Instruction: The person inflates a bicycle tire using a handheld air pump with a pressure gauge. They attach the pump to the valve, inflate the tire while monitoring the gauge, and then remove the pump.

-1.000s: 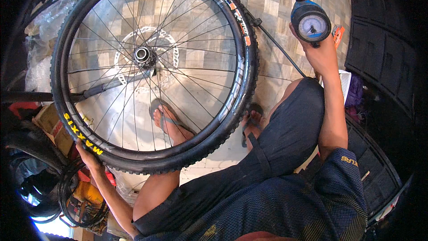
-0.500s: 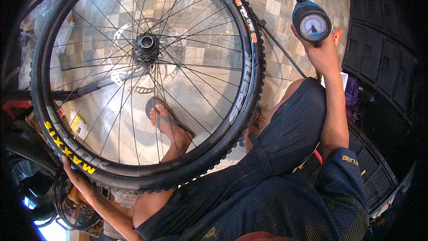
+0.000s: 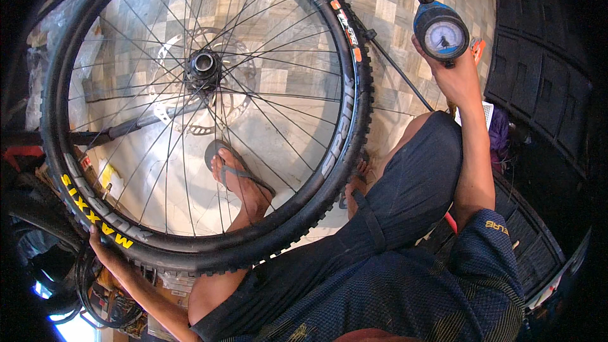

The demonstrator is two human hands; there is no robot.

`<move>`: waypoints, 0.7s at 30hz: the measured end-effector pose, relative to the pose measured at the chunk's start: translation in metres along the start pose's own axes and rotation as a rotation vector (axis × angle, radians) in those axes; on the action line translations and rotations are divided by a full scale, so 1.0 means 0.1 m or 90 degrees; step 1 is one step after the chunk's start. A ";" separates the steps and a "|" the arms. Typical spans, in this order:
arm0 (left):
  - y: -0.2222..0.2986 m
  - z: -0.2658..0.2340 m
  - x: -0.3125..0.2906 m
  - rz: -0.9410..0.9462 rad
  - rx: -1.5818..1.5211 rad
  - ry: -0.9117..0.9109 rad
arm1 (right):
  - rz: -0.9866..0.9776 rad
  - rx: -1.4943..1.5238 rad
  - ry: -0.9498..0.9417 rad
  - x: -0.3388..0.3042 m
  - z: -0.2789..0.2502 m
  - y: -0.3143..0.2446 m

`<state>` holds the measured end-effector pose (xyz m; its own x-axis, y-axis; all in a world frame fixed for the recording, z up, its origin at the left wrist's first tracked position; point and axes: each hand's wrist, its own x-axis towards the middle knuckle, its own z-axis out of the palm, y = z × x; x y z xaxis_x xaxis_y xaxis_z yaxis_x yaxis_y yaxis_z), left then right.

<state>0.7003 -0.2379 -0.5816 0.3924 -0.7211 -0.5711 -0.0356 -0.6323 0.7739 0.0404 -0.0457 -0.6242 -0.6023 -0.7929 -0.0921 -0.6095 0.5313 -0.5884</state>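
A large bicycle wheel fills the view's left side, apart from the right hand. The left hand holds its tyre at the lower-left edge, fingers hidden behind. The right hand is wrapped round a blue-and-black dial gauge.

The person wears a dark navy-black short-sleeved shirt of finely textured fabric with thin yellowish patterning, heaviest toward the right side. Yellow lettering runs along the right sleeve's hem, and a small golden-yellow emblem marks the front. The plain black cloth shorts have a narrow black fabric strap. Dark grey thong sandals cover the soles; the left hand and right hand are ungloved.
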 end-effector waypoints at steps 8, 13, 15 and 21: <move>-0.10 -0.05 0.14 0.009 0.048 -0.039 | 0.002 0.025 -0.009 -0.03 -0.12 0.03; -0.12 -0.08 0.20 -0.020 0.021 -0.074 | -0.009 -0.007 -0.001 -0.06 -0.13 -0.02; -0.11 -0.02 0.15 -0.010 0.040 -0.061 | 0.000 0.003 -0.013 -0.05 -0.12 0.01; -0.12 -0.02 0.09 0.035 0.070 -0.053 | 0.016 0.015 -0.041 0.05 0.01 0.07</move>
<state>0.7055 -0.2360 -0.5954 0.3094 -0.7736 -0.5530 -0.1566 -0.6150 0.7728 0.0336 -0.0464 -0.6291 -0.5817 -0.7979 -0.1581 -0.5827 0.5443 -0.6035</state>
